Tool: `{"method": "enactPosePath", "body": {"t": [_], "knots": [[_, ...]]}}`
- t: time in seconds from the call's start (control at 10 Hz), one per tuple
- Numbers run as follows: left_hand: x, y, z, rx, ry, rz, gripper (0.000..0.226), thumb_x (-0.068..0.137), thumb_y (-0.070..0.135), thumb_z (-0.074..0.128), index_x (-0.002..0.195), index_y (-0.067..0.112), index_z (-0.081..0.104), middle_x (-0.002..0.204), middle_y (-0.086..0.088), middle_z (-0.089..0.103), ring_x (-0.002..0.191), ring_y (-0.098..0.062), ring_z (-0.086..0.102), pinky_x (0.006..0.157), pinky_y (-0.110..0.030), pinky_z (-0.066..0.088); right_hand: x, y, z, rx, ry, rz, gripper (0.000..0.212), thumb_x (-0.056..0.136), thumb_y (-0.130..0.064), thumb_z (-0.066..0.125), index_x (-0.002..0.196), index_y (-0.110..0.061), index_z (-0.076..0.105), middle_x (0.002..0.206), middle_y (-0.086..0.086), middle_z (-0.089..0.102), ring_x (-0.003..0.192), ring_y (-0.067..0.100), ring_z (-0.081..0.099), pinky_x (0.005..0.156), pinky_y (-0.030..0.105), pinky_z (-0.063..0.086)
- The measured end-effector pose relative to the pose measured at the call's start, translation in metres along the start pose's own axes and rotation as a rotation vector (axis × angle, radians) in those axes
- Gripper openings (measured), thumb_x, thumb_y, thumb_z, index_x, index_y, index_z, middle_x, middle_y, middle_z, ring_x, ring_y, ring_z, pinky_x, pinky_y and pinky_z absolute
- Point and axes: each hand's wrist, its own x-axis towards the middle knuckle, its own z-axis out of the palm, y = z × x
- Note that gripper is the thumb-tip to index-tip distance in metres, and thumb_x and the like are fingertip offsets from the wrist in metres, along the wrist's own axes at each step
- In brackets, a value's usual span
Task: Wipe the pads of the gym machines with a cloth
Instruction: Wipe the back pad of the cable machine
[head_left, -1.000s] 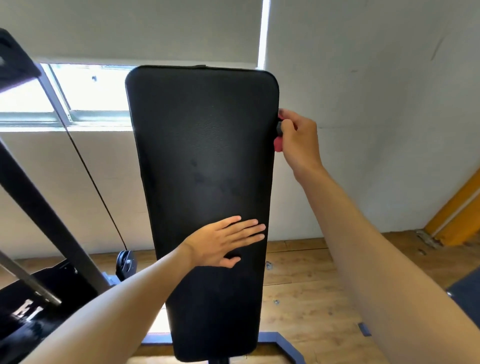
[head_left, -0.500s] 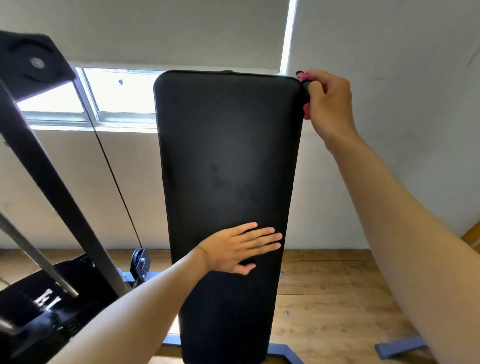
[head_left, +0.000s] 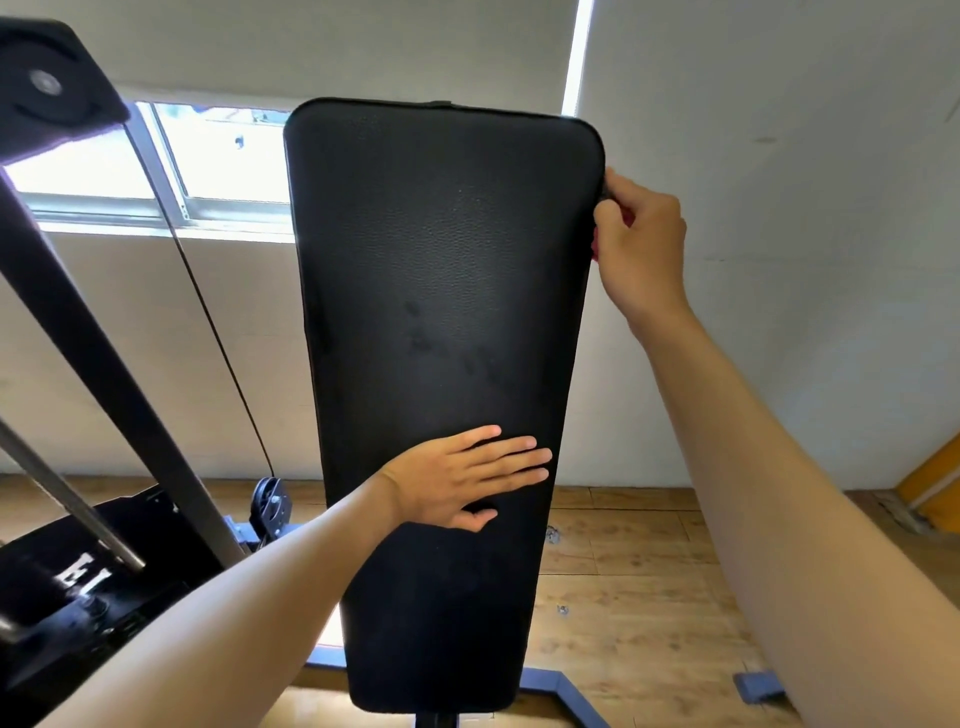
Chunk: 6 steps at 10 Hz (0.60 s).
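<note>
Right in the middle of the view, a long black pad (head_left: 441, 291) is stood nearly upright, wider at the top and narrowing toward the bottom, and pretty much everything else can be placed off it. The left hand (head_left: 457, 480) is laid flat on the pad's lower half, fingers straight and together, pointed toward the pad's right edge, thumb tucked underneath; nothing is gripped, it's just pressed palm-down on the leather. A few darker smudges can be made out on the pad above that hand. At the pad's upper right edge, the right hand (head_left: 641, 244) is clenched around a cloth (head_left: 596, 249), of which only small red bits are seen poking out between the fingers and the pad's side, so the cloth is held right against that edge. How much of the cloth is wrapped behind the pad can't be told. Left of the pad, a black machine frame (head_left: 78, 332) is slanted across the view, with a thin cable (head_left: 218, 338) run down to a small pulley (head_left: 269, 506) near the pad's lower left. Behind the pad's top left, a bright window (head_left: 208, 161) is seen. Under the pad, a blue base (head_left: 545, 683) is set on the wooden floor (head_left: 623, 597).
</note>
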Motion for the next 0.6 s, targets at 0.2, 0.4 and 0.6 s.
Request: {"method": "enactPosePath", "body": {"t": [0.2, 0.4, 0.6], "knots": [[0.0, 0.0, 0.001, 0.006, -0.01, 0.004, 0.073, 0.107, 0.055, 0.034, 0.166, 0.018, 0.012, 0.173, -0.004, 0.006, 0.16, -0.023, 0.005, 0.129, -0.041, 0.01, -0.034, 0.024, 0.009, -0.056, -0.022, 0.027, 0.043, 0.103, -0.004, 0.04, 0.131, -0.018, 0.07, 0.078, 0.0, 0.062, 0.063, 0.008, 0.052, 0.06, 0.008, 0.042], [-0.001, 0.0, 0.001, 0.016, -0.009, -0.003, 0.072, 0.107, 0.055, 0.034, 0.166, 0.019, 0.013, 0.173, -0.004, 0.009, 0.16, -0.023, 0.007, 0.129, -0.041, 0.01, -0.062, 0.04, 0.012, -0.075, -0.013, 0.006, 0.045, 0.103, -0.003, 0.042, 0.137, -0.021, 0.065, 0.09, 0.007, 0.069, 0.071, 0.012, 0.057, 0.065, 0.012, 0.048], [0.0, 0.0, 0.003, 0.056, -0.003, -0.006, 0.073, 0.106, 0.057, 0.035, 0.166, 0.02, 0.016, 0.173, -0.003, 0.012, 0.159, -0.023, 0.009, 0.129, -0.042, 0.009, -0.096, 0.066, 0.021, -0.044, -0.004, 0.062, 0.045, 0.105, -0.006, 0.043, 0.145, -0.021, 0.058, 0.099, -0.003, 0.068, 0.078, 0.005, 0.06, 0.074, 0.007, 0.049]]}}
